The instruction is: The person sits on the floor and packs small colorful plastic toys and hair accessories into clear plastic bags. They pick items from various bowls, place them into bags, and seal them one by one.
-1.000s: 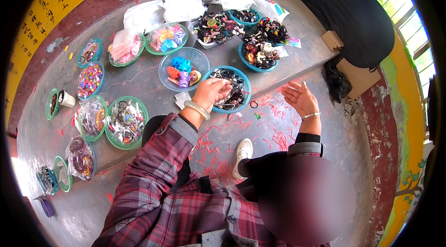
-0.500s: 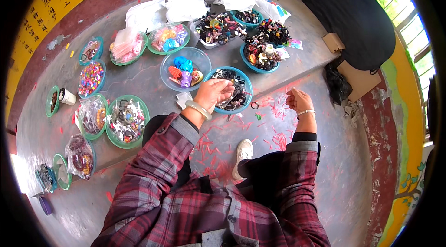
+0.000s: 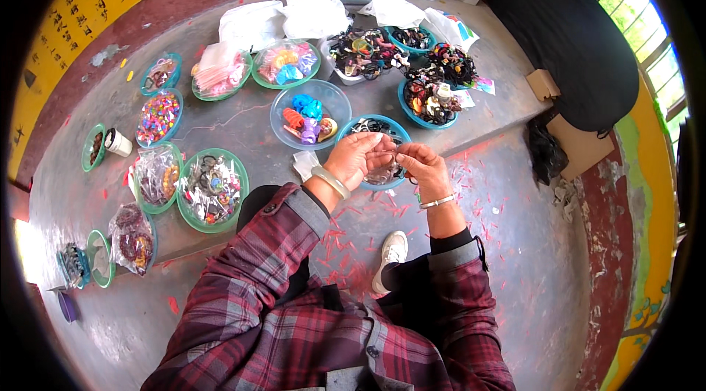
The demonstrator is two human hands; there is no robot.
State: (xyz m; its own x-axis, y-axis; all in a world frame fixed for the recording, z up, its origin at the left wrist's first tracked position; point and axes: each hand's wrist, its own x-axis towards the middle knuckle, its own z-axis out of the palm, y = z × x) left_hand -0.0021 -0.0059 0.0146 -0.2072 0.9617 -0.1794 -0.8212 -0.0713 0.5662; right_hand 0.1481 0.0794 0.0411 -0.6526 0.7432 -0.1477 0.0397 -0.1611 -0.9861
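My left hand (image 3: 355, 159) is closed in a pinch above a blue bowl (image 3: 403, 133) of dark hair ties. Close beside it my right hand (image 3: 426, 170) pinches too, the fingertips of both nearly meeting. Whatever thin thing lies between them is too small to make out; a dark bit shows below the right fingers. Part of the bowl is hidden behind my hands. Just left of it stands a clear blue basin (image 3: 276, 120) with blue, orange and purple scrunchie-like pieces.
Green bowls (image 3: 246, 189) of small accessories stand on the grey ledge at left. Farther back are a heap of dark hair ties (image 3: 364, 51) and white plastic bags (image 3: 250, 25). Red scraps (image 3: 334, 262) litter the floor by my shoe (image 3: 393, 251). A cardboard box (image 3: 581, 142) is at right.
My right hand has moved left to meet my left hand over the blue bowl. The left hand has shifted slightly right, and the whole view has shifted a little.
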